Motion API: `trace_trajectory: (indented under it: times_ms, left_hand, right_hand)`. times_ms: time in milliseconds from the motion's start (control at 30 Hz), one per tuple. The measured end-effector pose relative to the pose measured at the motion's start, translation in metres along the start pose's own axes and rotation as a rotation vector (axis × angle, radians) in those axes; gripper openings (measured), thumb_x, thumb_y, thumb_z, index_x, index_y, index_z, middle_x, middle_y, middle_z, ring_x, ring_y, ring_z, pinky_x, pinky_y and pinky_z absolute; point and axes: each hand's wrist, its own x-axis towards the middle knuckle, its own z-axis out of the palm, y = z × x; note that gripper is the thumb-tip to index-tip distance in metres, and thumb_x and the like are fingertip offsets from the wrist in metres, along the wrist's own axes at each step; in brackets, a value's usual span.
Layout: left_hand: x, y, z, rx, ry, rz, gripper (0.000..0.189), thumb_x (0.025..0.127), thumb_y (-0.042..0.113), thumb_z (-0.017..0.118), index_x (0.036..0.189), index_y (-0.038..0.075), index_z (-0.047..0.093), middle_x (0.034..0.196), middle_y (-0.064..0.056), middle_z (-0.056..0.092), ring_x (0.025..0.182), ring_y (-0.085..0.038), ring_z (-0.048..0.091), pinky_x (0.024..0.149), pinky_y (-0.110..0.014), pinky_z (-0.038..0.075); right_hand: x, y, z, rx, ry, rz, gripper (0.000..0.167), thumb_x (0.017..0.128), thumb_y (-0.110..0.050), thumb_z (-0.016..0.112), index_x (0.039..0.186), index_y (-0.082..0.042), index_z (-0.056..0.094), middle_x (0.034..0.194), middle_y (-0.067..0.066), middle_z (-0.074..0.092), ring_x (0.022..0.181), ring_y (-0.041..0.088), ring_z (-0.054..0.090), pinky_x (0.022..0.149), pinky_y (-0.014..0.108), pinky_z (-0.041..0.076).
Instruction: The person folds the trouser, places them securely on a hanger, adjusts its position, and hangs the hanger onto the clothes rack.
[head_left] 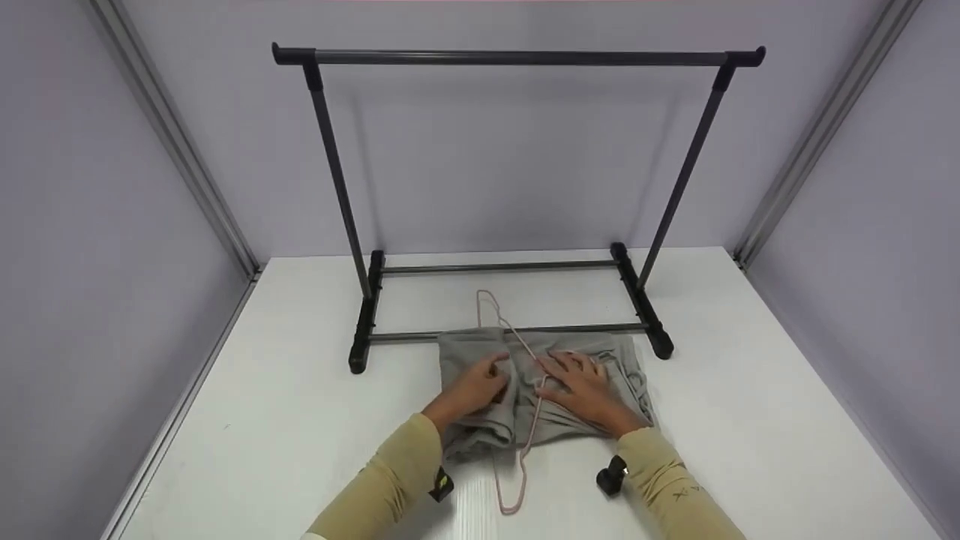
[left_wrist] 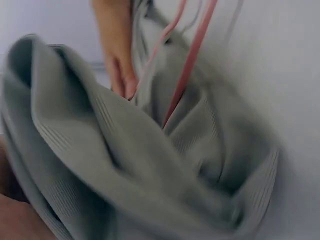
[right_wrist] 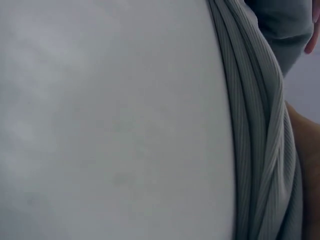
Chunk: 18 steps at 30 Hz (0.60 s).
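Note:
A grey ribbed garment [head_left: 555, 424] lies folded on the white table, its kind hidden by the folds. Across it runs a thin pink hanger [head_left: 523, 469], turned sideways, with one end past the garment's far edge and the other past its near edge. My left hand [head_left: 476, 386] grips the left part of the cloth with curled fingers. In the left wrist view, that fold of cloth [left_wrist: 75, 130] stands raised beside the hanger [left_wrist: 190, 60]. My right hand [head_left: 589, 390] rests on the right part with spread fingers, touching the hanger's middle.
A dark metal clothes rack [head_left: 517, 58] stands behind the garment, its black feet [head_left: 361, 337] on the table. The garment's far edge overlaps the rack's front lower bar [head_left: 405, 337]. Pale walls [head_left: 112, 247] enclose the table on the left, right and back.

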Motion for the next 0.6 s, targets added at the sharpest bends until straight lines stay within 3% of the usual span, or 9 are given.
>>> trace_trajectory:
  times_ms: [100, 233, 300, 433, 600]
  left_hand:
    - [-0.001, -0.004, 0.016, 0.089, -0.068, 0.035, 0.042, 0.098, 0.016, 0.047, 0.139, 0.007, 0.041, 0.089, -0.004, 0.059, 0.068, -0.011, 0.054, 0.057, -0.027, 0.044]
    - [-0.016, -0.001, 0.026, 0.349, -0.138, 0.138, 0.041, 0.093, 0.012, 0.055, 0.133, 0.006, 0.048, 0.097, -0.003, 0.058, 0.077, -0.010, 0.052, 0.066, -0.027, 0.044]
    - [-0.028, 0.002, 0.027, 0.510, -0.126, 0.168, 0.039, 0.089, 0.015, 0.061, 0.127, 0.009, 0.052, 0.101, -0.002, 0.055, 0.086, -0.013, 0.050, 0.072, -0.030, 0.044]
    - [-0.051, 0.003, 0.030, 0.728, -0.064, 0.163, 0.034, 0.084, 0.027, 0.070, 0.113, 0.016, 0.056, 0.100, 0.002, 0.052, 0.096, -0.019, 0.046, 0.082, -0.043, 0.041]
    - [-0.056, -0.002, 0.035, 0.780, -0.032, 0.193, 0.025, 0.086, 0.025, 0.067, 0.108, 0.018, 0.058, 0.102, 0.004, 0.052, 0.099, -0.021, 0.045, 0.087, -0.050, 0.036]
  right_hand:
    - [0.001, -0.004, 0.004, 0.005, -0.003, 0.005, 0.067, 0.085, -0.062, 0.050, 0.143, -0.031, 0.037, 0.145, 0.003, 0.035, 0.132, 0.035, 0.024, 0.095, 0.062, 0.017]
    - [0.003, -0.007, 0.008, -0.001, -0.001, 0.008, 0.066, 0.085, -0.064, 0.049, 0.142, -0.032, 0.038, 0.145, 0.002, 0.035, 0.132, 0.034, 0.024, 0.097, 0.061, 0.017]
    - [0.004, -0.007, 0.008, 0.003, -0.008, 0.011, 0.066, 0.085, -0.064, 0.049, 0.142, -0.033, 0.037, 0.146, 0.002, 0.035, 0.132, 0.034, 0.024, 0.097, 0.060, 0.017]
    - [0.003, -0.005, 0.006, 0.002, -0.011, 0.019, 0.066, 0.086, -0.063, 0.048, 0.143, -0.032, 0.037, 0.147, 0.001, 0.034, 0.132, 0.032, 0.024, 0.097, 0.060, 0.017]
    - [0.002, 0.001, 0.001, 0.002, 0.005, 0.029, 0.066, 0.085, -0.064, 0.049, 0.143, -0.033, 0.037, 0.147, 0.000, 0.034, 0.132, 0.033, 0.025, 0.097, 0.059, 0.018]
